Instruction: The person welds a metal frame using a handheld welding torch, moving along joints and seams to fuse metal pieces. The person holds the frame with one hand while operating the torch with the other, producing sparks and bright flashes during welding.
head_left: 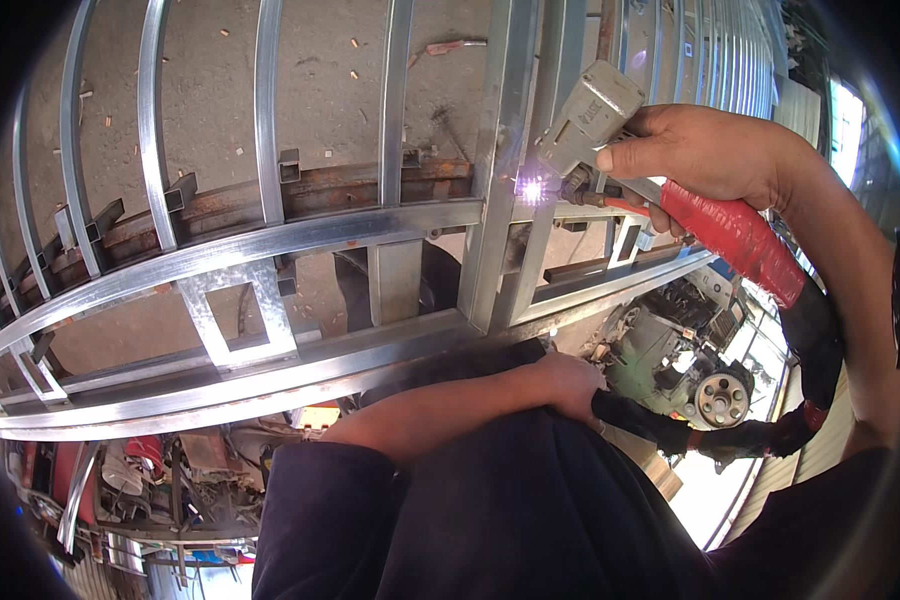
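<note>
My right hand (710, 155) is closed around a welding torch with a red-wrapped handle (730, 240). A grey boxy block (592, 115) sits beside the thumb and fingers, above the torch's tip; how it joins the torch I cannot make out. At the tip, a violet-white arc (533, 189) glows against the upright square tubes (505, 150) of a metal frame. Lower down, close to my body, my left hand (570, 388) is wrapped around the black sleeved cable (640, 418), which loops up to the torch handle.
Shiny frame bars (267, 110) and a long curved rail (230, 240) spread leftward. A plate with a square cutout (238, 312) joins two rails. A red-handled tool (450, 46) lies on the floor. Machinery with a pulley wheel (722, 400) stands at right; scrap (150, 470) is piled lower left.
</note>
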### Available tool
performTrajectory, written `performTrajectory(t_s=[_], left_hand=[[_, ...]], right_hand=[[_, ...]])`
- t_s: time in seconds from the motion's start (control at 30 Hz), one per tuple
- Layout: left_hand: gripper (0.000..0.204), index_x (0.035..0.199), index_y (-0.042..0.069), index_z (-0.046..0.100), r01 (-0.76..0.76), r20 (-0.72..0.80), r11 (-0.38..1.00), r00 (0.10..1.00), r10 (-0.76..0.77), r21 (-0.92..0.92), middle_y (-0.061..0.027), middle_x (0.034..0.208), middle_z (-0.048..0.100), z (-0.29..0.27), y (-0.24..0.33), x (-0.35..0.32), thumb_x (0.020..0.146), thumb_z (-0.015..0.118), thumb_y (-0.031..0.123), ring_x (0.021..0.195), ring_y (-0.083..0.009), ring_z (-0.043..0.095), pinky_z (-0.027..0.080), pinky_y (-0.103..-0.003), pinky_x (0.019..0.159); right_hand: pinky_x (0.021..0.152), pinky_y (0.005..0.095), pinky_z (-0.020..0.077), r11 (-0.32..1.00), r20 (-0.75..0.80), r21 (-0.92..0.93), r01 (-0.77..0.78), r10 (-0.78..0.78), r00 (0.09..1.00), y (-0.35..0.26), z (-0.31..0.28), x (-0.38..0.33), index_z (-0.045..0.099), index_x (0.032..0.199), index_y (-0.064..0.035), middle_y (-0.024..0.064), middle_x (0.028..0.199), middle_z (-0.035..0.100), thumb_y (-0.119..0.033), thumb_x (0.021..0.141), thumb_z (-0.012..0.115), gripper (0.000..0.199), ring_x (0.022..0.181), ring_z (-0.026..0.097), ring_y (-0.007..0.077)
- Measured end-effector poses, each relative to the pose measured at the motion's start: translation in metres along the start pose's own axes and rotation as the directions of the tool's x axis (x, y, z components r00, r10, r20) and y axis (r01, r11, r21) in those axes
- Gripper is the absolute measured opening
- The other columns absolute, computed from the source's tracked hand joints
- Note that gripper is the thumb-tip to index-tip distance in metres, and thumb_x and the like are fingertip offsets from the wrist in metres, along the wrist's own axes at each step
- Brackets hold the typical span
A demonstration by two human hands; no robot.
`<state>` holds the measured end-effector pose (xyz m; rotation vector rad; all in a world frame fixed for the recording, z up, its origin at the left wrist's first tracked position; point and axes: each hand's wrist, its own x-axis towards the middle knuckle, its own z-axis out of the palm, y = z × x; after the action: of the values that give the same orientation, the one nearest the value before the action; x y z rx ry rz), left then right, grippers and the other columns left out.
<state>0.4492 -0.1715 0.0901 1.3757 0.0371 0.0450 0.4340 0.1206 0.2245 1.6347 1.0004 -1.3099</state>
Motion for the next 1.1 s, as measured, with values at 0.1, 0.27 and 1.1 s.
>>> performTrajectory(t_s=[0.1,0.27,1.1], left_hand=[[0.074,0.124,0.016,0.080,-0.012,-0.014,1.000,1.000,0.012,0.006,-0.0161,0.119,0.079,0.002,-0.001,0.001,0.076,0.082,0.072,0.115,-0.0359,0.074,0.059,-0.049,0.096],[0.073,0.124,0.017,0.080,-0.003,0.007,1.000,1.000,0.003,0.012,-0.0159,0.121,0.079,0.000,0.002,-0.002,0.077,0.082,0.072,0.116,-0.0360,0.074,0.059,-0.049,0.097],[0.066,0.124,0.012,0.076,0.289,-0.055,0.954,0.957,-0.285,0.075,-0.0161,0.117,0.078,0.061,-0.043,0.031,0.080,0.080,0.060,0.112,-0.0379,0.073,0.057,-0.049,0.094]], right_hand=[[0.059,0.0309,0.0600,1.000,0.015,0.005,0.013,-0.014,1.000,0.004,-0.001,-0.001,0.064,0.126,0.0073,0.0114,0.098,0.071,-0.036,0.104,0.066,0.049,0.073,0.070,0.0155],[0.060,0.0301,0.0604,1.000,0.024,0.015,0.013,-0.014,1.000,0.004,0.000,-0.005,0.065,0.126,0.0063,0.0116,0.099,0.072,-0.034,0.104,0.066,0.046,0.074,0.070,0.0151],[0.052,0.0288,0.0540,0.875,-0.467,0.116,0.471,-0.371,0.803,0.156,0.033,-0.082,0.068,0.117,0.0033,0.0090,0.079,0.068,-0.050,0.102,0.070,0.055,0.056,0.065,0.0147]])
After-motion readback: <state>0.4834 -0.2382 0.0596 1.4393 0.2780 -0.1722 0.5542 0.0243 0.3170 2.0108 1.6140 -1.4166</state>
